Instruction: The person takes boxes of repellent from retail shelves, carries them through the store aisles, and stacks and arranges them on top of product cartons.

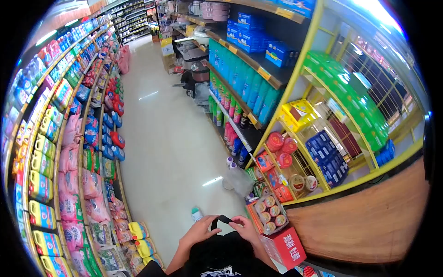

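Note:
A short black strap (224,219) is stretched in front of my body, over the black shirt (217,254) I wear. My left hand (202,230) has its fingers closed at the strap's left end, where it bends down. At the strap's right end, my right hand (244,227) pinches it between thumb and fingers. What the strap belongs to cannot be made out. Just beyond my left hand, one light shoe (197,213) with a teal part shows on the floor.
Shelves of detergent bottles (45,214) and pink bags (70,198) line the left side. A pale aisle floor (159,152) runs ahead. At right stand shelves with spray cans (240,76), a yellow rack (318,191), a wooden counter (355,221) and a red box (288,249) near my right arm.

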Tool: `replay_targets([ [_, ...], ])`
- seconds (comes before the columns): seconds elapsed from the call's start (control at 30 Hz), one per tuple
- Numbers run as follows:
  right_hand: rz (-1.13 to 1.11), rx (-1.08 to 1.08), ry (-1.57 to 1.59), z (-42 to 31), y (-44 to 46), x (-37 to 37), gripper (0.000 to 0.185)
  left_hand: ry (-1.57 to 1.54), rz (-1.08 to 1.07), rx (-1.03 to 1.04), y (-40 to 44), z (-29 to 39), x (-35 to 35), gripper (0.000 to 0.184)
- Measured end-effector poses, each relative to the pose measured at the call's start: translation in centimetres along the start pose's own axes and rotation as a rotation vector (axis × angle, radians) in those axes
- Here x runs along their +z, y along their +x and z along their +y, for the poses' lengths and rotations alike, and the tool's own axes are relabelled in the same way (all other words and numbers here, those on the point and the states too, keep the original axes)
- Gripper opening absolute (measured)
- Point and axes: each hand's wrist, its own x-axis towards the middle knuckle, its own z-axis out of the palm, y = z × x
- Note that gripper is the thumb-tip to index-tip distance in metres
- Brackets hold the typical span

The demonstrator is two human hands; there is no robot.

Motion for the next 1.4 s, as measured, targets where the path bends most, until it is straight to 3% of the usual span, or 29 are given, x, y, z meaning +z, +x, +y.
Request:
replay_targets([
  [0.2,-0.105,0.092,0.280,-1.9,9.9,7.4,0.013,-0.055,-0.076,-0.081,1.6,-6.6,-7.8,0.044],
  [0.27,-0.209,0.085,0.186,-2.2,13.0,9.3,0.013,-0.196,0.007,-0.146,1.4,-9.9,-8.8,0.043],
  [0.4,-0.330,0.061,0.093,-3.2,15.4,12.0,0.012,-0.131,-0.007,-0.223,2.9,-11.7,-12.6,0.043],
  [0.47,-0.337,-0.033,0.069,-4.2,17.9,12.4,0.012,-0.167,-0.014,-0.267,4.6,-11.7,-14.2,0.043],
  [0.6,-0.332,0.068,0.112,-4.5,22.9,11.9,0.013,-0.228,-0.044,-0.269,9.1,-13.5,-16.7,0.043],
  [0.9,-0.313,0.077,0.279,-6.6,39.2,9.2,0.020,-0.010,-0.037,-0.324,23.8,-17.5,-24.2,0.045],
  [1.0,-0.253,-0.057,0.232,-9.1,44.3,6.8,0.020,-0.027,-0.054,-0.282,29.8,-17.7,-27.0,0.045],
  [1.13,0.005,-0.193,0.239,-8.4,49.4,2.2,0.027,0.095,-0.020,-0.243,37.8,-18.8,-30.2,0.046],
  [1.23,0.176,-0.195,0.021,-10.9,51.6,-1.4,0.030,0.126,0.074,-0.123,41.8,-20.2,-31.8,0.046],
  [1.4,0.345,-0.278,-0.112,-16.9,54.6,-5.1,0.028,-0.113,0.007,-0.082,48.0,-19.9,-34.9,0.040],
])
